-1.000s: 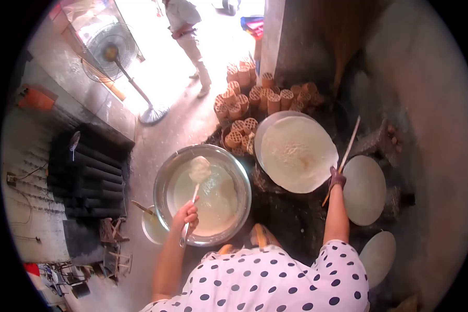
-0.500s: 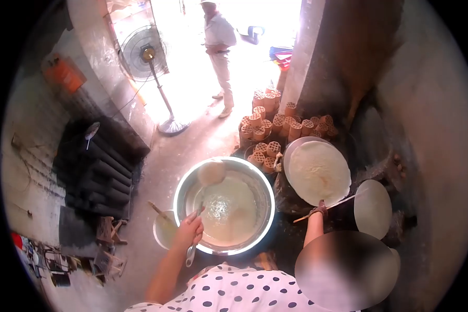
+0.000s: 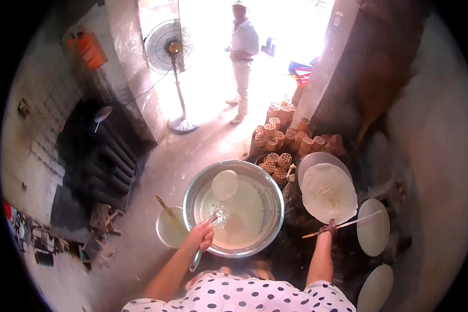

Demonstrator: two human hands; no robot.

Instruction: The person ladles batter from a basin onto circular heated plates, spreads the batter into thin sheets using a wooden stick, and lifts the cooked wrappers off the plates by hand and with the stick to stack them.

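My left hand (image 3: 200,235) is closed round the handle of a long metal ladle (image 3: 196,259). The ladle's round bowl, full of pale batter, is over the wide metal basin (image 3: 278,218), which holds pale liquid batter (image 3: 247,221). My right hand (image 3: 327,229) is closed on a thin stick (image 3: 361,219) that points to the right. Right at these fingers is the lower edge of a pale round pancake (image 3: 329,193), which overlaps a grey-white disc (image 3: 322,158) behind it.
A small pot (image 3: 171,234) with a wooden-handled tool stands left of the basin. Clay-coloured perforated cylinders (image 3: 275,138) are piled ahead. Pale discs (image 3: 373,229) lie at right. A standing fan (image 3: 174,48) and a person (image 3: 242,47) are near the bright doorway.
The pancake has shifted towards me, baring more of the disc behind it. The ladle bowl now shows pale batter. The whole view has shifted, and the person has turned this way.
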